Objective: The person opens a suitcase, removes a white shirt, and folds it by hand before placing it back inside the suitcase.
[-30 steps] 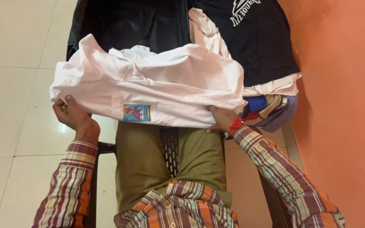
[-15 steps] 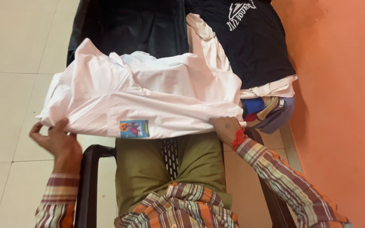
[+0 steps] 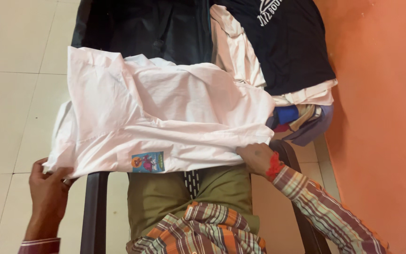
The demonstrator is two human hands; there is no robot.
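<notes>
A pale pink shirt [image 3: 165, 113] with a small colourful label near its hem lies spread across my lap and the dark chair arms. My left hand [image 3: 48, 186] grips the shirt's lower left corner, out past the left chair arm [image 3: 95, 207]. My right hand [image 3: 257, 157], with a red thread at the wrist, holds the shirt's lower right edge. I wear olive trousers [image 3: 165, 197] and a plaid shirt.
A pile of clothes [image 3: 301, 101] topped by a black printed T-shirt [image 3: 287, 42] sits at the upper right, against an orange wall [image 3: 381, 117]. A black garment [image 3: 151, 28] lies behind the pink shirt. Cream floor tiles [image 3: 10, 94] fill the left side.
My left hand has pulled the shirt's left corner down and outward past the chair arm, stretching the cloth wider. My right hand stays at the right edge.
</notes>
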